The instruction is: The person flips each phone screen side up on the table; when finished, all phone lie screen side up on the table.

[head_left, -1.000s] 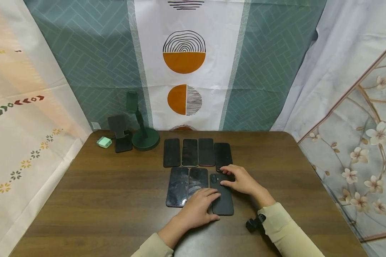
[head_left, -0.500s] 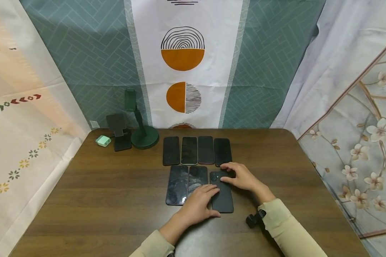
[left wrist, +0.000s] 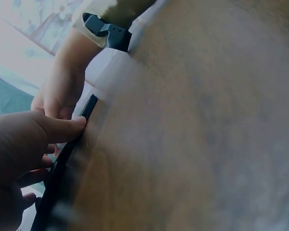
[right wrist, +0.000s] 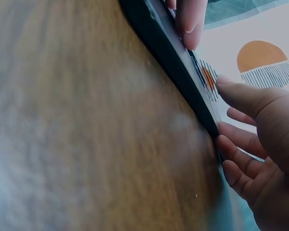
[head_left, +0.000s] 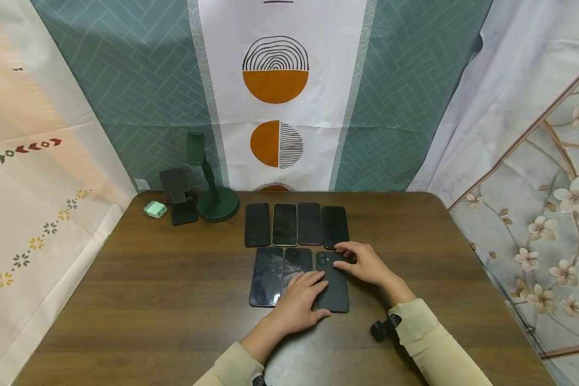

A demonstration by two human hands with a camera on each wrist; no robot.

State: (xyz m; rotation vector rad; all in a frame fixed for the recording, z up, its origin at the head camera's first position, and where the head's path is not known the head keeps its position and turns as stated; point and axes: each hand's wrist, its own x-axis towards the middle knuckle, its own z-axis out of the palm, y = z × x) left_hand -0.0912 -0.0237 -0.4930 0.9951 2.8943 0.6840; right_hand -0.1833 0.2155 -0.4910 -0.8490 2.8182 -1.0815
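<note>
A black smartphone (head_left: 335, 292) lies back up at the right end of the near row, its camera bump toward the far side. Across its left edge lie the spread fingers of my left hand (head_left: 296, 305), with the thumb at the near edge. My right hand (head_left: 366, 264) holds the phone's far right corner, thumb over the back and curled fingers at the edge. In the left wrist view the left thumb meets the dark phone edge (left wrist: 62, 161). Left of it are two phones lying screen up, one (head_left: 266, 276) fully seen, the other (head_left: 296, 262) partly under my left hand.
Beyond the near row, several dark phones stand side by side in a far row, including a gold-rimmed phone (head_left: 284, 225). At the back left are a green stand (head_left: 217, 206), a black stand (head_left: 184, 209) and a pale green block (head_left: 155, 209). Curtains border the wooden table (head_left: 149, 300).
The back-up phone has slid slightly away from me, toward the far row, and its near edge sits closer in line with its neighbours. Both hands have moved slightly with it.
</note>
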